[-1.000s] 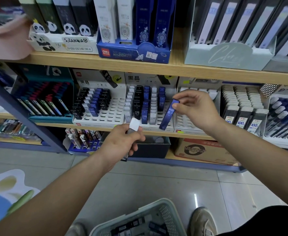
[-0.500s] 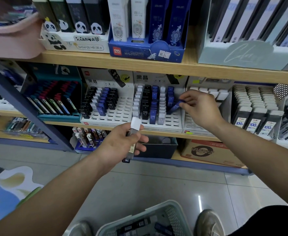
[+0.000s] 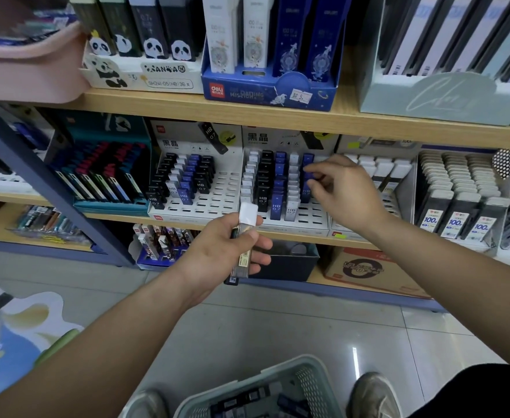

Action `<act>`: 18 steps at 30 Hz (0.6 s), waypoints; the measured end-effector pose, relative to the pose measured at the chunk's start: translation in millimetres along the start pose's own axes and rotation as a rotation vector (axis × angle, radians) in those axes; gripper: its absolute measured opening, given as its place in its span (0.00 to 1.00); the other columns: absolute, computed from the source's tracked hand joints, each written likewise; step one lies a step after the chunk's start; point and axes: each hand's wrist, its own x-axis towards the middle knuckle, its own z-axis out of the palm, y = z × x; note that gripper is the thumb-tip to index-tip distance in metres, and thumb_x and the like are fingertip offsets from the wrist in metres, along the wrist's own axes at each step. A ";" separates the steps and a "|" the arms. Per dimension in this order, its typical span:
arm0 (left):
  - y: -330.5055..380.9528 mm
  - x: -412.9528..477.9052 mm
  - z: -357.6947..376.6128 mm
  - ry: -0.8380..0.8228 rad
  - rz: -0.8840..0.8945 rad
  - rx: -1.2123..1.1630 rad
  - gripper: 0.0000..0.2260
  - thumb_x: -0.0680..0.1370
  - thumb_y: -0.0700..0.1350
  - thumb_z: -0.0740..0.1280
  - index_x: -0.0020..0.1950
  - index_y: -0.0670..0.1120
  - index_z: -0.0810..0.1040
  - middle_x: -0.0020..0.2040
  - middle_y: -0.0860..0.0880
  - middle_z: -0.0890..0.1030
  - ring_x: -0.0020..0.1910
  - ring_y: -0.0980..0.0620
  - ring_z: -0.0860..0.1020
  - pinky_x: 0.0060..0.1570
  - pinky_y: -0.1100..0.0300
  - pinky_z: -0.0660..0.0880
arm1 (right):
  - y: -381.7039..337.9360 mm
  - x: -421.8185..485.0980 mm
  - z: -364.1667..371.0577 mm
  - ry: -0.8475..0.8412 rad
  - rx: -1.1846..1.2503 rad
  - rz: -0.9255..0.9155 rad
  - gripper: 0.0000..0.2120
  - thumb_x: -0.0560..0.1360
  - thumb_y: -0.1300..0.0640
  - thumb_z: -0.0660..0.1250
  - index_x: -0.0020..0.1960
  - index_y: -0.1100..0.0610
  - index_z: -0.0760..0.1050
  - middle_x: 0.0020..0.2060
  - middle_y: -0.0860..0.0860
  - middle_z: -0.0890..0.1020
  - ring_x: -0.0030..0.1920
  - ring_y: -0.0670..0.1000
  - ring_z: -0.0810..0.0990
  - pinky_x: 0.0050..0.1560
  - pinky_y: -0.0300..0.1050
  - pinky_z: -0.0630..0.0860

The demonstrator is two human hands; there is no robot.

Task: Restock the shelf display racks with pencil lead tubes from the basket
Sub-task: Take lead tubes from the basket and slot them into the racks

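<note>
My left hand (image 3: 228, 251) grips lead tubes in front of the middle shelf; the front one is a clear tube with a white cap (image 3: 246, 233), and a dark tube shows behind it. My right hand (image 3: 342, 191) reaches into the right white display rack (image 3: 314, 217), its fingertips on a blue tube (image 3: 308, 176) standing in the rightmost filled column. That rack holds columns of white, black and blue tubes. A second white rack (image 3: 217, 203) to its left is partly filled. The pale green basket (image 3: 311, 375) with more tubes sits on the floor at the bottom.
Wooden shelves carry boxed leads above, a teal pen tray (image 3: 109, 203) at left and a rack of white-capped tubes (image 3: 458, 203) at right. A dark bin (image 3: 286, 262) and a cardboard box (image 3: 365, 271) stand on the lowest shelf. My shoes flank the basket.
My right hand carried the blue tube from in front of the rack up into its right column and set it among the others. My left hand stayed holding its tubes.
</note>
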 end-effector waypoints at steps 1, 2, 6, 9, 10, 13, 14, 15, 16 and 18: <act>0.6 0.1 0.0 -0.006 -0.001 0.000 0.09 0.84 0.39 0.61 0.62 0.45 0.76 0.46 0.45 0.85 0.40 0.49 0.84 0.43 0.56 0.83 | -8.0 -1.4 -4.7 -0.005 0.076 0.024 0.10 0.78 0.56 0.68 0.59 0.52 0.82 0.48 0.47 0.80 0.44 0.47 0.80 0.50 0.46 0.79; 1.2 0.1 0.1 -0.013 0.000 0.004 0.09 0.84 0.39 0.61 0.62 0.46 0.76 0.46 0.45 0.85 0.41 0.49 0.84 0.44 0.55 0.83 | -18.0 -3.1 -9.2 -0.040 0.183 0.056 0.08 0.78 0.55 0.69 0.56 0.50 0.82 0.45 0.46 0.81 0.43 0.45 0.80 0.49 0.45 0.79; 4.0 0.4 3.5 -0.056 0.019 0.029 0.09 0.83 0.40 0.63 0.62 0.47 0.76 0.48 0.45 0.86 0.42 0.49 0.85 0.45 0.54 0.83 | -58.7 -9.5 -15.6 -0.331 0.581 0.138 0.10 0.78 0.54 0.69 0.59 0.52 0.81 0.44 0.48 0.83 0.42 0.48 0.83 0.45 0.41 0.79; 5.3 0.3 8.4 -0.093 0.034 0.047 0.09 0.83 0.40 0.64 0.62 0.47 0.76 0.48 0.46 0.86 0.42 0.49 0.85 0.45 0.54 0.82 | -71.5 -13.0 -10.6 -0.436 0.622 0.116 0.08 0.77 0.55 0.71 0.55 0.55 0.81 0.42 0.50 0.82 0.40 0.48 0.82 0.40 0.39 0.77; 5.4 0.5 9.8 -0.101 0.038 0.054 0.09 0.83 0.40 0.64 0.62 0.47 0.76 0.47 0.46 0.86 0.42 0.49 0.85 0.45 0.55 0.82 | -71.7 -13.4 -9.5 -0.434 0.622 0.110 0.06 0.76 0.56 0.72 0.53 0.56 0.81 0.41 0.50 0.82 0.38 0.47 0.81 0.39 0.38 0.76; 5.5 0.8 11.1 -0.108 0.035 0.067 0.09 0.82 0.42 0.64 0.62 0.46 0.76 0.48 0.45 0.86 0.42 0.49 0.85 0.43 0.57 0.81 | -66.0 -12.2 -11.2 -0.412 0.655 0.130 0.03 0.76 0.60 0.72 0.49 0.57 0.79 0.40 0.50 0.80 0.37 0.48 0.79 0.38 0.42 0.77; 5.7 1.1 10.6 -0.102 0.030 0.070 0.09 0.82 0.42 0.64 0.62 0.46 0.76 0.47 0.45 0.86 0.41 0.48 0.85 0.42 0.58 0.81 | -62.4 -11.4 -12.6 -0.397 0.683 0.158 0.03 0.77 0.61 0.71 0.49 0.57 0.78 0.40 0.51 0.79 0.37 0.51 0.79 0.38 0.45 0.78; 5.3 1.6 9.8 -0.095 0.025 0.073 0.08 0.82 0.43 0.64 0.61 0.46 0.76 0.47 0.45 0.86 0.41 0.48 0.84 0.40 0.58 0.80 | -58.8 -10.8 -14.7 -0.377 0.715 0.188 0.02 0.78 0.61 0.70 0.49 0.57 0.77 0.40 0.52 0.78 0.36 0.52 0.79 0.38 0.47 0.78; 5.2 2.0 8.9 -0.085 0.020 0.072 0.08 0.83 0.44 0.64 0.61 0.47 0.76 0.47 0.45 0.86 0.40 0.49 0.84 0.39 0.59 0.79 | -55.0 -10.4 -16.9 -0.355 0.747 0.210 0.02 0.78 0.62 0.69 0.49 0.57 0.76 0.40 0.53 0.78 0.35 0.53 0.79 0.37 0.46 0.79; 4.9 3.4 8.3 -0.064 0.018 0.055 0.09 0.83 0.45 0.62 0.61 0.46 0.77 0.47 0.45 0.86 0.36 0.51 0.81 0.35 0.59 0.75 | -47.7 -10.1 -21.1 -0.321 0.802 0.229 0.02 0.78 0.64 0.68 0.49 0.59 0.76 0.39 0.55 0.78 0.34 0.51 0.80 0.36 0.43 0.79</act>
